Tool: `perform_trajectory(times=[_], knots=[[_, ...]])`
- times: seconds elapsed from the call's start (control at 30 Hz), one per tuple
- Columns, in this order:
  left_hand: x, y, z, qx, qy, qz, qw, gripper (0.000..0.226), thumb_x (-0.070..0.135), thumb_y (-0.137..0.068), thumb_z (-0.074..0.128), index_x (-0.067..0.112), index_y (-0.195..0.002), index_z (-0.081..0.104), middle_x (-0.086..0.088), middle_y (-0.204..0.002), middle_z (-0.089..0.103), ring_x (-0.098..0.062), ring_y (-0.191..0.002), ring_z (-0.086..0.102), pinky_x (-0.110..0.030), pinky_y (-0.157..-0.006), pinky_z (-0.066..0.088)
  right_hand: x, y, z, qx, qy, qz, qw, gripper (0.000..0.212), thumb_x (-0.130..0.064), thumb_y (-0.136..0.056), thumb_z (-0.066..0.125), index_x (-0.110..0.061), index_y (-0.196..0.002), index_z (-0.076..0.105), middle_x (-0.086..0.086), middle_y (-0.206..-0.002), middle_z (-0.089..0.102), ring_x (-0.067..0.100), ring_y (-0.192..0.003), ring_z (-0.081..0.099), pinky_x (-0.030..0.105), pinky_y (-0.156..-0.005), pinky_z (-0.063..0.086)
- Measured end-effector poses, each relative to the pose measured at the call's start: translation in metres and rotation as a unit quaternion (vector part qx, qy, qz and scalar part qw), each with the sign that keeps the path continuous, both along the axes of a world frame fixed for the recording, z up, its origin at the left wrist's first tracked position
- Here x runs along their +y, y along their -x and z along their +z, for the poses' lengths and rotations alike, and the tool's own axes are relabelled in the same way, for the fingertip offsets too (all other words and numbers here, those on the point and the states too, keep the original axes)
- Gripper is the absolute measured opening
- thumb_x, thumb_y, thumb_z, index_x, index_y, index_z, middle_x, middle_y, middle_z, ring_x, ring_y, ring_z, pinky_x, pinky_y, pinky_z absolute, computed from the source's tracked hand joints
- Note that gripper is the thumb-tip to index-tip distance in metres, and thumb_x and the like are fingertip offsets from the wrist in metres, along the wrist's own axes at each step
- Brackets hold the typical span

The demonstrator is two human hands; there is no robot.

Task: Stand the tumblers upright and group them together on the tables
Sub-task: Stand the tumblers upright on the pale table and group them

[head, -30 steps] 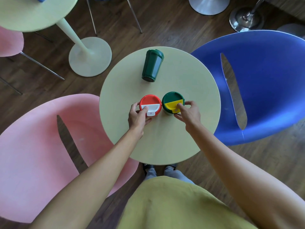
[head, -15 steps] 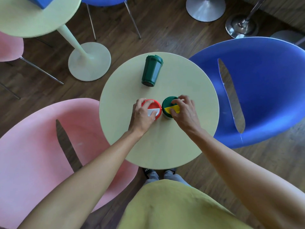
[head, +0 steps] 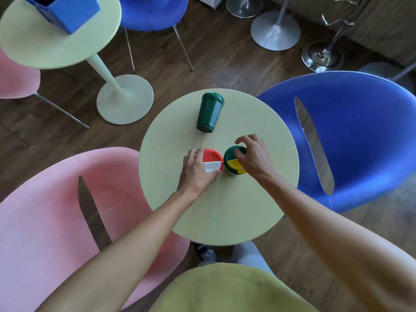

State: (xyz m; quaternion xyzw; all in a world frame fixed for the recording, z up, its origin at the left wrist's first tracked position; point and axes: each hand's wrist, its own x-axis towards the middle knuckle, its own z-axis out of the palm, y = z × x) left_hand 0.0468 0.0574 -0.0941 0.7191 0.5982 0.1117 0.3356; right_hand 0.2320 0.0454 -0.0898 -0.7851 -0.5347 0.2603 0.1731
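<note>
Two tumblers stand upright side by side, touching, on the round pale table [head: 225, 212]. My left hand [head: 195, 171] grips the red-lidded tumbler [head: 212, 156] from its left side, thumb in front. Over the right side of the green-and-yellow-lidded tumbler [head: 231, 160] hovers my right hand [head: 255, 155]. Its thumb touches the lid and its arched fingers are spread loose, off the rim. A dark green tumbler [head: 209, 113] lies on its side at the far part of the table, lid pointing away from me.
A pink chair [head: 45, 221] stands close on the left and a blue chair [head: 360, 136] on the right. Another pale table [head: 45, 46] with a blue box [head: 67, 10] is at the far left. Metal stool bases stand on the wooden floor beyond.
My right hand has loosened from the green-and-yellow-lidded tumbler, fingers lifting and spreading. My left hand still grips the red-lidded tumbler. The camera view tilted farther forward.
</note>
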Motion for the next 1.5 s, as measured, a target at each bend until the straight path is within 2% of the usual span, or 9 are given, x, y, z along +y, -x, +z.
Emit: perform_trajectory(times=[0.23,0.37,0.53,0.6,0.83,1.03,1.17,1.4,1.5], knots=[[-0.014,-0.024,0.001,0.013,0.024,0.165,0.986,0.088,0.045,-0.072,0.079,0.011,-0.141,0.036,-0.007,-0.134,0.044,-0.024,-0.122,0.042,-0.029,-0.093,0.038,0.075,-0.016,-0.016,0.057,0.038,0.042,0.997,0.040,-0.031,-0.092,0.057,-0.017,-0.130,0.053,0.011,-0.134,0.050,0.027,-0.121,0.050,0.043,-0.097,0.047],[-0.019,-0.039,0.002,0.016,0.016,0.239,0.971,0.086,0.040,-0.070,0.082,0.008,-0.138,0.041,-0.009,-0.132,0.046,-0.026,-0.119,0.043,-0.024,-0.091,0.032,0.122,-0.026,-0.020,0.079,0.056,0.052,0.994,0.050,-0.031,-0.092,0.059,-0.015,-0.137,0.046,0.014,-0.137,0.048,0.028,-0.121,0.051,0.042,-0.101,0.046],[-0.021,-0.054,0.000,0.027,0.019,0.301,0.953,0.085,0.038,-0.070,0.081,0.006,-0.137,0.041,-0.009,-0.133,0.045,-0.026,-0.118,0.043,-0.030,-0.096,0.037,0.177,-0.029,-0.023,0.113,0.088,0.042,0.989,0.057,-0.031,-0.091,0.061,-0.015,-0.141,0.039,0.015,-0.136,0.046,0.025,-0.108,0.055,0.032,-0.080,0.043],[-0.021,-0.058,-0.001,0.026,0.022,0.321,0.946,0.084,0.037,-0.069,0.081,0.007,-0.138,0.041,-0.008,-0.134,0.045,-0.025,-0.117,0.043,-0.031,-0.096,0.038,0.192,-0.030,-0.027,0.112,0.107,0.041,0.987,0.060,-0.032,-0.090,0.062,-0.015,-0.142,0.038,0.015,-0.138,0.044,0.028,-0.113,0.054,0.030,-0.080,0.041],[-0.027,-0.065,-0.007,0.059,-0.022,0.321,0.945,0.080,0.038,-0.071,0.080,0.010,-0.136,0.043,-0.007,-0.132,0.045,-0.025,-0.112,0.045,-0.033,-0.095,0.042,0.215,-0.023,-0.050,0.128,0.109,0.035,0.985,0.068,-0.044,-0.085,0.069,-0.013,-0.139,0.040,0.015,-0.137,0.045,0.028,-0.118,0.052,0.029,-0.085,0.039],[-0.026,-0.063,-0.010,0.076,-0.034,0.303,0.949,0.079,0.040,-0.072,0.080,0.012,-0.137,0.043,-0.005,-0.132,0.047,-0.024,-0.112,0.045,-0.036,-0.092,0.047,0.223,-0.021,-0.064,0.162,0.125,0.009,0.979,0.068,-0.047,-0.079,0.075,-0.016,-0.129,0.043,0.012,-0.129,0.045,0.023,-0.094,0.055,0.038,-0.091,0.054],[-0.026,-0.062,-0.011,0.077,-0.033,0.300,0.950,0.079,0.041,-0.072,0.080,0.014,-0.137,0.043,-0.004,-0.132,0.046,-0.023,-0.113,0.044,-0.033,-0.090,0.047,0.229,-0.019,-0.071,0.192,0.115,-0.001,0.975,0.060,-0.044,-0.073,0.080,-0.020,-0.111,0.041,0.009,-0.121,0.045,0.024,-0.093,0.055,0.042,-0.091,0.055],[-0.025,-0.059,-0.012,0.069,-0.031,0.293,0.953,0.080,0.044,-0.071,0.079,0.017,-0.137,0.043,-0.001,-0.132,0.045,-0.021,-0.113,0.043,-0.030,-0.086,0.047,0.231,-0.021,-0.078,0.219,0.135,0.009,0.966,0.071,-0.047,-0.057,0.088,-0.020,-0.107,0.045,0.010,-0.119,0.053,0.025,-0.102,0.058,0.039,-0.084,0.056],[-0.025,-0.058,-0.012,0.067,-0.029,0.295,0.953,0.078,0.043,-0.071,0.079,0.016,-0.136,0.044,-0.002,-0.131,0.046,-0.022,-0.113,0.043,-0.032,-0.087,0.047,0.224,-0.024,-0.076,0.225,0.127,0.047,0.965,0.067,-0.045,-0.062,0.086,-0.019,-0.106,0.044,0.008,-0.113,0.054,0.021,-0.095,0.056,0.032,-0.071,0.049]])
